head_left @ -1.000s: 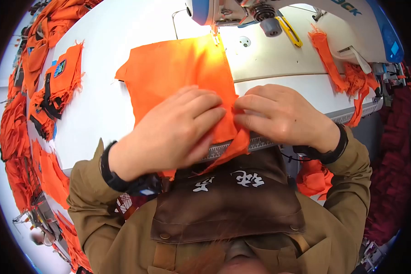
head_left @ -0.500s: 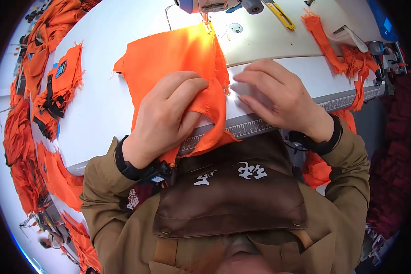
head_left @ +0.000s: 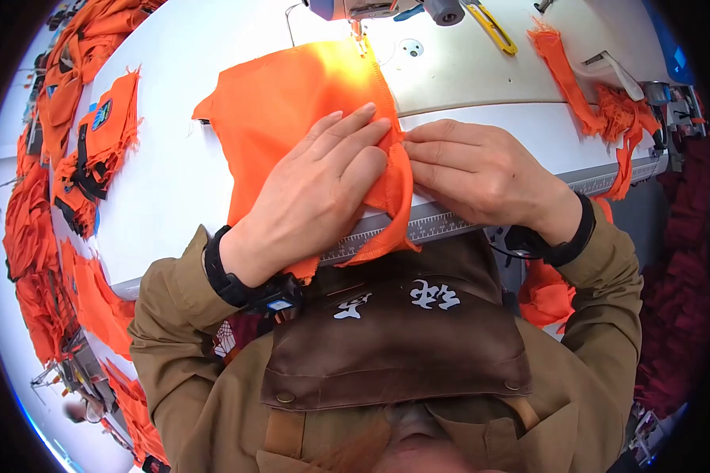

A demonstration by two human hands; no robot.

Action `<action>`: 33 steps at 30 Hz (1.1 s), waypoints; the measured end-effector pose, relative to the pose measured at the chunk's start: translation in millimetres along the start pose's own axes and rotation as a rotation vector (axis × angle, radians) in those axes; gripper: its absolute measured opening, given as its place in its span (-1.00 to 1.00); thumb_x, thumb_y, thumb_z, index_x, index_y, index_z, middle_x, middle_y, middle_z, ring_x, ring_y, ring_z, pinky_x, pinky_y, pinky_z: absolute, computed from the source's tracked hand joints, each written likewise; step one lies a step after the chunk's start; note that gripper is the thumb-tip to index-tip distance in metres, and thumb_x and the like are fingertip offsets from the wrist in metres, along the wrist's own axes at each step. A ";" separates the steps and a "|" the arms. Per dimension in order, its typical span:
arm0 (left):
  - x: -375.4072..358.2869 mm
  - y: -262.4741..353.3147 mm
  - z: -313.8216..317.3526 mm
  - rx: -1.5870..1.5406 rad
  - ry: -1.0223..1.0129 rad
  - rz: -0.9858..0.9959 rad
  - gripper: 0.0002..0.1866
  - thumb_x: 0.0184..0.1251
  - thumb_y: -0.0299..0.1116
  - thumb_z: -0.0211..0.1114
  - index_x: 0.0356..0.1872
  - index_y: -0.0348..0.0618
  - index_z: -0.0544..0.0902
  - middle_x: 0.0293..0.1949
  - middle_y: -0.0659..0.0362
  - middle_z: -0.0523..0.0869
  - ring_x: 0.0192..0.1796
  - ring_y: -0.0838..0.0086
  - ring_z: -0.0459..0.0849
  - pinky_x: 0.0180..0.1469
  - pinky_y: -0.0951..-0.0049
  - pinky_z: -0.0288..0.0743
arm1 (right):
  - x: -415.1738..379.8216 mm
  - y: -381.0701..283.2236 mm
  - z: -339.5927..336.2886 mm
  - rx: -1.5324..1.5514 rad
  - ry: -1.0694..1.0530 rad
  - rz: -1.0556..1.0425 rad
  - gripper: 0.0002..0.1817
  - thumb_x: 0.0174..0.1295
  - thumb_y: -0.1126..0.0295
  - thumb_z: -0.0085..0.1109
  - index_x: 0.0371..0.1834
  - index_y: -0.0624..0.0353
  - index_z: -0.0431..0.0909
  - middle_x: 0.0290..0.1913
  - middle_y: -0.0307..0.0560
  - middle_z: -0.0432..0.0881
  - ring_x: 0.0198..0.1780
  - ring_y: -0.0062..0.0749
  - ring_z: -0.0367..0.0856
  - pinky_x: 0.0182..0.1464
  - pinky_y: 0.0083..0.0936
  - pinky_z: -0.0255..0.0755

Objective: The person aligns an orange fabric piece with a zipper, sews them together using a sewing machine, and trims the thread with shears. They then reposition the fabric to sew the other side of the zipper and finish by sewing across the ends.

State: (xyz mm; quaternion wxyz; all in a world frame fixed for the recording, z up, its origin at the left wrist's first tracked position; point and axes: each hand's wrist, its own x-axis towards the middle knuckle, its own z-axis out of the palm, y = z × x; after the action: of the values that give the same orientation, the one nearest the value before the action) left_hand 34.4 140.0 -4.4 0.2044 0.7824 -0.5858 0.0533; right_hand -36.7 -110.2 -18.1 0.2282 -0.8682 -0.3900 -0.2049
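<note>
A piece of orange fabric (head_left: 280, 94) lies on the white sewing table, its far right corner under the lit needle of the sewing machine (head_left: 359, 11). My left hand (head_left: 312, 181) rests flat on the fabric with its fingers stretched towards the needle. At the fabric's right edge, my right hand (head_left: 489, 169) has its fingers and thumb pressed together on the overlocked border. The near end of the cloth folds over and hangs past the table's front edge, partly covered by my left hand.
A ruler strip (head_left: 442, 222) runs along the table's front edge. A yellow cutter (head_left: 491, 28) lies beside the machine head. Orange scraps (head_left: 564, 79) are at the right, patched orange pieces (head_left: 106, 130) at the left. A brown apron (head_left: 394, 339) covers my lap.
My left hand has gone from curled fingers to lying flat, slightly farther right. My right hand has closed from a loose, separate pose onto the fabric's right edge.
</note>
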 end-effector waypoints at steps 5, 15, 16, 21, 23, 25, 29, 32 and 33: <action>1.0 -2.7 -0.8 0.034 -0.044 0.038 -0.77 0.41 -0.35 0.27 -0.08 -0.32 0.59 0.32 -0.20 0.66 0.45 -0.08 0.58 0.53 -0.09 0.41 | 2.8 3.4 -5.5 0.047 -0.033 -0.021 -0.68 0.13 0.50 0.32 -0.03 0.35 0.75 0.03 0.01 0.79 0.14 -0.10 0.76 0.11 -0.29 0.72; 2.1 -16.1 -7.5 0.025 -0.091 0.146 -0.76 0.27 -0.35 0.37 -0.18 -0.29 0.57 0.36 -0.21 0.65 0.44 -0.06 0.62 0.50 -0.09 0.44 | 4.8 1.1 -7.3 0.038 -0.091 0.000 -0.68 0.14 0.50 0.34 -0.03 0.40 0.73 0.06 0.07 0.77 0.16 -0.08 0.75 0.18 -0.30 0.70; 2.7 -17.8 -6.9 0.013 -0.087 0.144 -0.76 0.27 -0.35 0.37 -0.18 -0.29 0.57 0.36 -0.21 0.65 0.44 -0.06 0.61 0.50 -0.08 0.44 | 5.8 0.8 -7.4 0.041 -0.098 0.011 -0.68 0.16 0.49 0.34 -0.03 0.40 0.73 0.07 0.07 0.77 0.17 -0.07 0.75 0.18 -0.30 0.70; 4.8 -28.3 -4.0 -0.022 -0.067 0.128 -0.78 0.27 -0.38 0.36 -0.17 -0.28 0.58 0.36 -0.17 0.66 0.46 -0.04 0.60 0.48 -0.03 0.47 | 13.4 -0.4 -10.3 0.066 -0.119 0.053 -0.54 0.05 0.52 0.48 0.07 0.41 0.69 0.11 0.13 0.75 0.17 0.05 0.75 0.16 -0.23 0.73; 7.4 -32.2 -4.4 -0.005 -0.071 0.134 -0.79 0.27 -0.40 0.35 -0.17 -0.28 0.58 0.37 -0.15 0.66 0.47 0.00 0.60 0.48 -0.02 0.47 | 14.8 -0.3 -10.2 0.058 -0.132 0.068 -0.51 0.07 0.50 0.48 0.12 0.40 0.68 0.15 0.14 0.73 0.21 0.06 0.73 0.20 -0.22 0.71; 9.4 -35.5 -4.3 0.007 -0.072 0.131 -0.80 0.26 -0.42 0.34 -0.17 -0.27 0.58 0.37 -0.13 0.67 0.48 0.02 0.60 0.48 -0.01 0.46 | 14.3 0.6 -10.0 0.052 -0.139 0.073 -0.50 0.08 0.48 0.49 0.13 0.41 0.67 0.17 0.14 0.72 0.24 0.07 0.71 0.22 -0.20 0.69; 13.6 -43.0 -4.6 0.026 -0.078 0.131 -0.79 0.23 -0.43 0.37 -0.17 -0.26 0.58 0.38 -0.10 0.67 0.49 0.05 0.59 0.49 0.00 0.44 | 15.5 1.4 -11.0 0.021 -0.169 0.103 -0.56 0.21 0.45 0.41 0.14 0.41 0.66 0.23 0.10 0.69 0.30 -0.04 0.66 0.31 -0.25 0.63; 15.9 -49.4 -6.2 0.013 -0.094 0.139 -0.72 0.16 -0.39 0.44 -0.16 -0.24 0.58 0.40 -0.09 0.65 0.49 0.05 0.58 0.50 0.00 0.44 | 17.2 2.5 -9.8 0.036 -0.169 0.129 -0.51 0.21 0.43 0.42 0.19 0.43 0.63 0.25 0.13 0.67 0.33 -0.03 0.63 0.33 -0.23 0.60; 16.2 -50.0 -6.9 0.004 -0.100 0.140 -0.70 0.13 -0.38 0.46 -0.16 -0.23 0.58 0.40 -0.09 0.65 0.50 0.05 0.57 0.50 0.00 0.44 | 17.6 2.4 -9.6 0.033 -0.169 0.144 -0.50 0.22 0.42 0.42 0.21 0.42 0.62 0.25 0.14 0.66 0.33 -0.02 0.62 0.34 -0.24 0.60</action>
State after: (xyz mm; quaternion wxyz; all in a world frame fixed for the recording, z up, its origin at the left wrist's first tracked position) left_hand 87.4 139.6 -5.8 0.1691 0.7417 -0.6484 0.0292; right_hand -25.9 -106.7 -1.5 0.2229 -0.9043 -0.3478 -0.1077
